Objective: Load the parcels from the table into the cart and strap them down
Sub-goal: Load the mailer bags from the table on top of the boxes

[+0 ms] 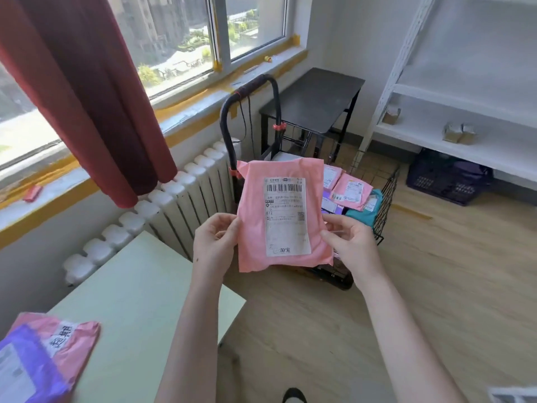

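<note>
Gripping flat pink plastic parcel (283,216) in left hand (216,241) and right hand (350,242), near black wire cart (388,196); next, lowering it in.

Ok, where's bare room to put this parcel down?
The pale table is bare from its radiator edge to the two parcels at its near-left corner. The black table beyond the cart is bare. The cart is crowded with loaded parcels on its right; the held parcel hides the rest.
</note>
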Tool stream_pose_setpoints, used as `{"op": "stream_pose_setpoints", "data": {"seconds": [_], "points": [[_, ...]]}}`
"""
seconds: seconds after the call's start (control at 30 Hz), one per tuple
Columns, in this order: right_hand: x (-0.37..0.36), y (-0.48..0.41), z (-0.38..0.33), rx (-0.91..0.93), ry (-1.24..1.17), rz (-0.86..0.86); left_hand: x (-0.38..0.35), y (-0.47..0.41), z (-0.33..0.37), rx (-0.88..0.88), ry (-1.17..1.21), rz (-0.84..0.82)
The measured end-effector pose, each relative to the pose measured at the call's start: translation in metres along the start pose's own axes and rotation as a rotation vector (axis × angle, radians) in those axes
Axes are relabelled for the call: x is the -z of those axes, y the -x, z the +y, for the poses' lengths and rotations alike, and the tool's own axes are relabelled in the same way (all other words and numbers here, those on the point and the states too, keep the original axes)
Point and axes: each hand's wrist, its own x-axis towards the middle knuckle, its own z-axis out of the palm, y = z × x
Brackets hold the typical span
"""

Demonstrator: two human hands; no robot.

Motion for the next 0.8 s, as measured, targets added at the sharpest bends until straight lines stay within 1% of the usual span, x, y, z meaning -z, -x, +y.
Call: {"op": "stream_pose_setpoints", "data": {"seconds": [0.13, 0.43, 0.63, 0.8], "points": [[0.036, -0.021, 0.011, -0.008, 0.016, 0.011, -0.045, -0.007, 0.001, 0.022, -0.038, -0.005], [0.079, -0.058, 0.038, -0.052, -0.04, 0.063, -0.108, -0.03, -0.004, 0.139, -0.018, -0.143], [0.097, -0.101, 0.049, -0.117, -0.041, 0.099, -0.154, -0.079, -0.014, 0.14, -0.063, -0.237], [0.103, -0.155, 0.052, -0.176, -0.027, 0.13, -0.198, -0.142, -0.016, 0.164, -0.064, -0.286]]}}
